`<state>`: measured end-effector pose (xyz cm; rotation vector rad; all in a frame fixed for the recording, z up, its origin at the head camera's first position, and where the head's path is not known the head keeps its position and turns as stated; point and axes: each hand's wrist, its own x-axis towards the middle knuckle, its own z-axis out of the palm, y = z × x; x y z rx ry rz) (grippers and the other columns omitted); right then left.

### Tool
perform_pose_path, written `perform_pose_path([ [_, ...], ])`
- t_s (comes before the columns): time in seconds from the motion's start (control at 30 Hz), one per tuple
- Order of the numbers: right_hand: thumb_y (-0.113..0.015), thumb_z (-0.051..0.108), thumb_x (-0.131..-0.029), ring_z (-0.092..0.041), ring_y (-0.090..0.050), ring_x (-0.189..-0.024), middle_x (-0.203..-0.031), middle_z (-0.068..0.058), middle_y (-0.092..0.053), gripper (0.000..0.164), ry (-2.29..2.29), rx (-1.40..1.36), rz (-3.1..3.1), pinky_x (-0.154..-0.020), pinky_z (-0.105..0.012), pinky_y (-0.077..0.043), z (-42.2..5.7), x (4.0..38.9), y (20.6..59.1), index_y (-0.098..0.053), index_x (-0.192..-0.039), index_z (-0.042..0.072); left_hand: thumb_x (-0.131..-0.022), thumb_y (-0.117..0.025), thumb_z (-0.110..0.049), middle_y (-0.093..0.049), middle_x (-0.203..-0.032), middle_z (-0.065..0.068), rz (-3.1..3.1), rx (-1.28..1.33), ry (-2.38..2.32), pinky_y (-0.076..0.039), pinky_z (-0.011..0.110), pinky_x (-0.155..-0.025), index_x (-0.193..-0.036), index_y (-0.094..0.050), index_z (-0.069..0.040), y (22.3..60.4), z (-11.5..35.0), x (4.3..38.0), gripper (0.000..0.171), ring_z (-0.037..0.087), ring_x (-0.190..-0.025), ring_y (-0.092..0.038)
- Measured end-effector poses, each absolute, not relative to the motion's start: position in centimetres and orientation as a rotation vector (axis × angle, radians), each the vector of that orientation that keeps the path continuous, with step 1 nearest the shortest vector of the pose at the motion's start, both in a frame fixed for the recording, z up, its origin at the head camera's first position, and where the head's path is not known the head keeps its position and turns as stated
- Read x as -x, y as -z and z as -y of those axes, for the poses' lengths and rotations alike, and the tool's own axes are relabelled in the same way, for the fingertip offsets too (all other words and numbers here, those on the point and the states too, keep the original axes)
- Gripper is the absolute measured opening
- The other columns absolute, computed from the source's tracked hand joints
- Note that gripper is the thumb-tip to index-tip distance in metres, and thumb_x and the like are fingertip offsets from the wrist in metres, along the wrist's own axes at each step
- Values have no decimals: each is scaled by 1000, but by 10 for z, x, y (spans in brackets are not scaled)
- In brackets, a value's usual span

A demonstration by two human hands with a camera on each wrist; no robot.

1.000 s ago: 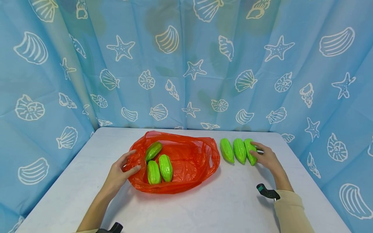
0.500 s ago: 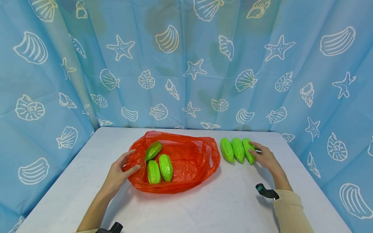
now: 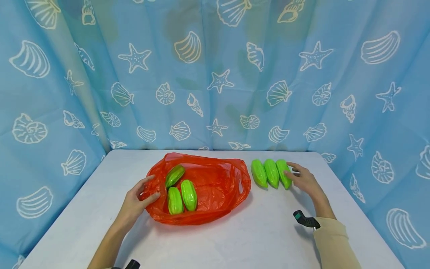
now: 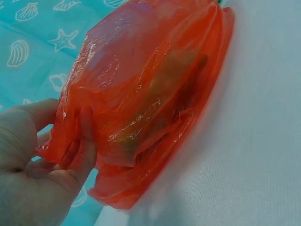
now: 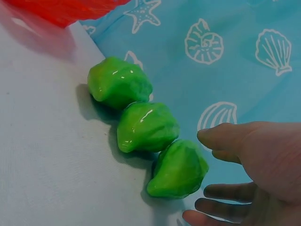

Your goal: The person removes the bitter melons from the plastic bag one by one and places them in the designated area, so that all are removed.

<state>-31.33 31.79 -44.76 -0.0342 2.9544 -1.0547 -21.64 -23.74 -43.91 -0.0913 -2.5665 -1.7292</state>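
A red plastic bag (image 3: 215, 194) lies with its mouth gaping, and three green star fruits (image 3: 189, 195) sit in its left part. My left hand (image 3: 136, 200) holds the bag's left end, thumb on the near side and fingers spread beyond it. In the left wrist view, the thin film (image 4: 136, 94) is gathered between thumb and fingers. Three more bright green star fruits (image 3: 271, 173) stand in a row right of the bag, pointed ends toward me. Beside the rightmost star fruit (image 5: 178, 169) my right hand (image 3: 304, 179) has its fingers extended and apart, with nothing gripped.
A white-covered table (image 3: 235, 239) carries everything. A blue curtain (image 3: 201, 74) with white shell and starfish prints rises behind and at both sides. Black wrist devices (image 3: 306, 220) sit on the forearms.
The middle and right star fruits outside the bag have shifted left, closing the gaps in the row, with my right hand moving slightly left. The view has tilted a little; my left hand stays put.
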Motion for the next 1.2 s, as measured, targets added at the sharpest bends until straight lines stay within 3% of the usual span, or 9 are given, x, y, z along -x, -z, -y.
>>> perform_pose_path([
  [0.37, -51, 36, -102, -54, -40, -132, -148, -35, -36, 59, 997, 78, -3066, -102, -65, -42, -309, 306, 432, -36, -148, 4, -91, -69, -39, -42, -153, 12, 2579, 88, 1702, -57, 33, -93, -150, -37, -25, 437, 237, 221, 69, 33, -135, -46],
  [0.8, -58, 26, -99, -49, -45, -128, -142, -27, -49, 47, 974, 385, -3182, -101, -66, -42, -280, 291, 397, -48, -142, 7, -91, -68, -41, -45, -150, 13, 2588, 109, 1666, -58, 34, -90, -150, -37, -23, 431, 241, 233, 69, 34, -133, -49],
  [1.2, -58, 34, -98, -43, -51, -126, -142, -17, -53, 43, 978, 452, -3053, -98, -61, -49, -241, 286, 378, -55, -138, 16, -90, -68, -42, -44, -150, 15, 2612, 99, 1632, -57, 37, -92, -148, -40, -19, 430, 243, 241, 68, 36, -133, -47],
])
